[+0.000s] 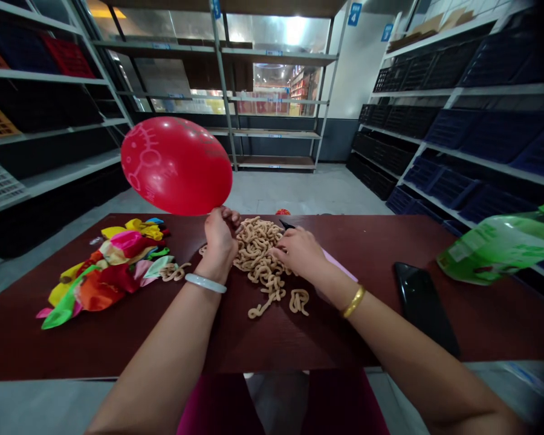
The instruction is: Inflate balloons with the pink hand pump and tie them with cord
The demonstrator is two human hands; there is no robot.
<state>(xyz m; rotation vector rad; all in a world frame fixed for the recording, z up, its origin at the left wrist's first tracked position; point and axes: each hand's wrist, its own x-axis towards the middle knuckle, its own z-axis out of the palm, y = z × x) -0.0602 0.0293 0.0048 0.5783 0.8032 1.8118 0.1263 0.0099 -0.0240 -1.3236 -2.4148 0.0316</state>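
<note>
My left hand [220,237] is closed around the neck of an inflated red balloon [176,166], printed with faint line drawings. The balloon stands up to the left of the hand, above the table's far edge. My right hand [299,251] rests over a pile of tan, twisted loops [258,248], its fingers bent and pressed together at the pile's right side. What those fingertips grip is hidden. A slim black object [286,224] pokes out beyond this hand, and a flat lilac item [340,266] lies partly under the wrist.
Uninflated coloured balloons [113,266] lie heaped on the left of the brown table [163,350], with a few tan loops beside them. A black phone [424,308] and a green plastic pouch [503,244] are at the right. Shelves with crates [494,130] stand around.
</note>
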